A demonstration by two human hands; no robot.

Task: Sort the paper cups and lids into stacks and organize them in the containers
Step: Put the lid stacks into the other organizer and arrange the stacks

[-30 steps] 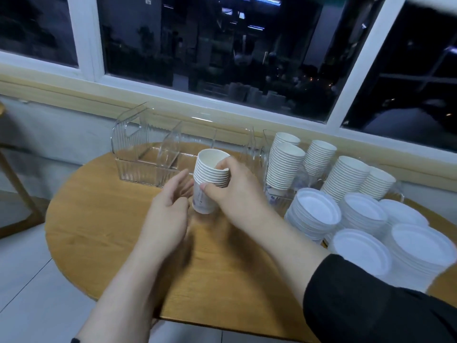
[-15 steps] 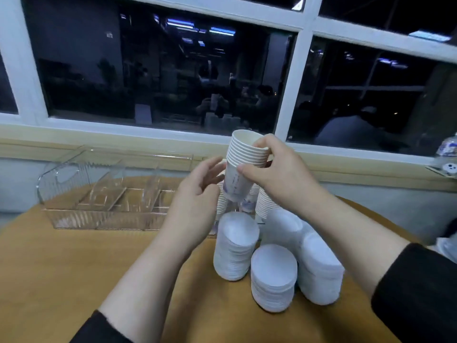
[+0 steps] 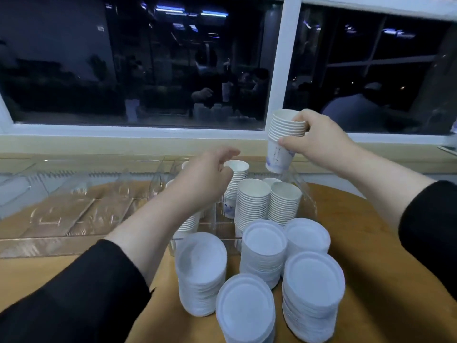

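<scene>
Head view: right hand point(image 3: 319, 141) pinches a cup stack point(image 3: 284, 139); lower it plumb onto the container's stacks point(image 3: 254, 201), left hand point(image 3: 205, 174) loose.

Café counter (stacked paper cups point(image 3: 252, 201))

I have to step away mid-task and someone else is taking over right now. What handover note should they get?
Right hand grips a stack of nested cups, held in the air above the right clear container.
Left hand is open, holds nothing, hovering over that container's cup stacks.
Done: several cup stacks stand in the right container.
Left: set down the held stack; five lid stacks sit on the table in front; the left clear container looks empty.
</scene>
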